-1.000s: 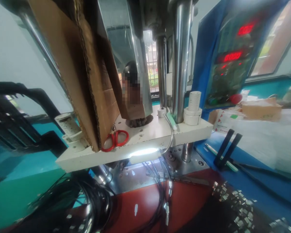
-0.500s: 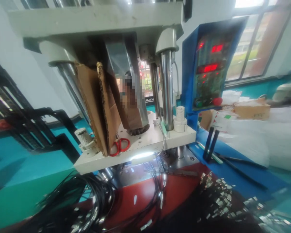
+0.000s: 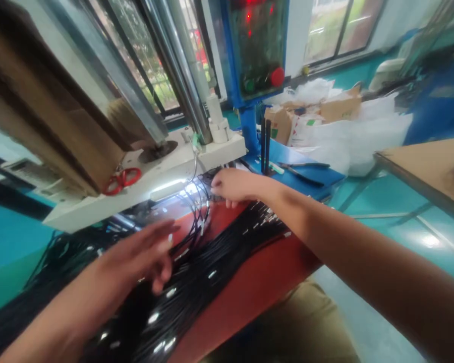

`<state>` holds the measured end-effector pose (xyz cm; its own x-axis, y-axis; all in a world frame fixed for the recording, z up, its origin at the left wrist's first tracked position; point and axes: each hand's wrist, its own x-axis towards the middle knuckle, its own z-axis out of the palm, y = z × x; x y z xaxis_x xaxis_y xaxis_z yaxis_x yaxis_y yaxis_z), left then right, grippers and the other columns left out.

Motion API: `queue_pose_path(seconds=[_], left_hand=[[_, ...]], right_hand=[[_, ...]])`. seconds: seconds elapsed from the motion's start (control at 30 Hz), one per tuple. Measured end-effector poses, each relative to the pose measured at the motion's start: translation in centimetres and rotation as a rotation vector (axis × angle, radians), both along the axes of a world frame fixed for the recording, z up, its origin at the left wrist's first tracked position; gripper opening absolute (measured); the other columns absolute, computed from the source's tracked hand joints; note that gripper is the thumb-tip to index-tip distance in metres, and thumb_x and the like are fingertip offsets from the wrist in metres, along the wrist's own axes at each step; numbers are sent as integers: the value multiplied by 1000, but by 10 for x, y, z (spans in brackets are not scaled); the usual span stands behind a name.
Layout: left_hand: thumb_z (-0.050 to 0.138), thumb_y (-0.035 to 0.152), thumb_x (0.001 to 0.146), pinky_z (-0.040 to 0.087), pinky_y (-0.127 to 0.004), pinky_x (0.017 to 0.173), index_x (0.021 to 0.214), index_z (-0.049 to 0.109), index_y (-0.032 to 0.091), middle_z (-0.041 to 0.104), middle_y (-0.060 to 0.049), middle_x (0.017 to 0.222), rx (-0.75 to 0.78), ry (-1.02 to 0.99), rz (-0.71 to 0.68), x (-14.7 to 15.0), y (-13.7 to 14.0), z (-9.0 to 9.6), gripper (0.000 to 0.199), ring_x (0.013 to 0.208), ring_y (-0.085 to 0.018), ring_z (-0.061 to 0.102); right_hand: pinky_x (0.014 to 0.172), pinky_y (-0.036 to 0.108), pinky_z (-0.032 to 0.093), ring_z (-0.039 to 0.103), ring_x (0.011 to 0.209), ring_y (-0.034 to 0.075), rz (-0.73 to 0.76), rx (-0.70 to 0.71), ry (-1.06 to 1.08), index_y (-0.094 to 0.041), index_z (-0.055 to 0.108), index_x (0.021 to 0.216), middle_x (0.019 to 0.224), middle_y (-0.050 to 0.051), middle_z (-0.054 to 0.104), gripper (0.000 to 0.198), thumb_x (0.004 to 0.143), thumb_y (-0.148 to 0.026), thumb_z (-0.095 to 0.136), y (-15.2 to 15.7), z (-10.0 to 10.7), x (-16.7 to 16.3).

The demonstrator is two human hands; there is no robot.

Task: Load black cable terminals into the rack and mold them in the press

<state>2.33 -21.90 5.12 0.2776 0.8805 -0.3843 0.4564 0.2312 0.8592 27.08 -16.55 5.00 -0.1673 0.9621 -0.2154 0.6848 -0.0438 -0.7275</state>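
My left hand [image 3: 147, 257] hovers over a large bundle of black cables [image 3: 212, 262], smeared by motion, its fingers stretched out and holding nothing that I can see. Past the bundle, my right hand [image 3: 232, 185] reaches to the press's front edge, with fingers curled together beside a looped group of thin black cables [image 3: 202, 201]. What sits in its fingertips is too blurred to make out. Small silvery connector ends [image 3: 268, 217] show on the cables. The bundle lies across a red work surface [image 3: 245, 287].
Above the surface is the press's white plate [image 3: 227, 148], carrying red-handled scissors [image 3: 123, 180], folded cardboard [image 3: 49, 101] and a lit lamp [image 3: 169, 189]. A blue control box [image 3: 259, 50] stands behind. Dark tools [image 3: 306, 174] lie on a blue ledge; white bags [image 3: 325, 141] sit beyond.
The view has swung down and to the right. Both my hands have come into the picture, the left over the cable bundle and the right at the front of the press.
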Motion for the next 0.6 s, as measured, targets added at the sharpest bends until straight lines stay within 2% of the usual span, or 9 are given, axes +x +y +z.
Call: queue_pose_path(seconds=[0.03,0.1,0.17,0.3,0.4,0.47,0.53,0.6], left_hand=[[54,32,89,45,-19,51,124,51,22,61,4,68,-79,-62,-3,9,11,-3,36,58,-10,57],[56,23,86,40,-13,47,104,59,17,60,3,71,-119,-227,17,27,35,-11,19,56,-6,54],[58,20,83,38,-12,44,92,60,14,58,2,70,-167,-259,41,40,52,-20,11,53,-5,52],[59,16,79,31,-11,33,84,59,12,54,0,60,-254,-280,76,54,59,-30,6,41,-5,43],[59,14,78,25,-10,29,79,57,13,51,1,58,-281,-309,72,52,54,-27,2,39,-3,39],[58,15,79,21,-9,28,74,56,14,45,4,52,-302,-329,63,48,53,-20,5,36,-3,33],[56,15,80,19,-8,27,72,55,15,38,7,48,-321,-369,57,42,55,-11,9,34,-2,28],[56,16,81,19,-7,27,75,57,15,38,6,48,-332,-420,42,36,59,0,6,35,-2,28]], right_hand=[[56,36,52,62,49,17,5,-9,7,-6,66,94,53,2,61,18,90,-14,50,11,-3,-7],[54,35,52,62,48,18,4,-7,35,-4,64,99,52,3,62,22,89,-9,45,24,-14,-19],[54,34,51,63,49,19,-17,19,69,-2,61,104,54,5,63,25,87,-8,44,29,-28,-24],[53,35,49,62,47,21,-62,106,134,0,58,111,53,7,62,32,83,-9,47,31,-51,-23],[55,33,48,58,45,17,-63,160,216,-4,62,106,49,2,58,28,81,-11,50,31,-58,-24],[58,31,47,56,45,14,-76,187,306,-8,63,106,50,0,57,27,82,-13,52,31,-59,-29],[57,29,47,56,46,13,-102,190,430,-11,58,115,55,-1,59,31,85,-17,51,28,-58,-35],[54,28,48,57,50,14,-124,141,582,-12,54,120,62,1,61,33,89,-21,46,25,-57,-43]])
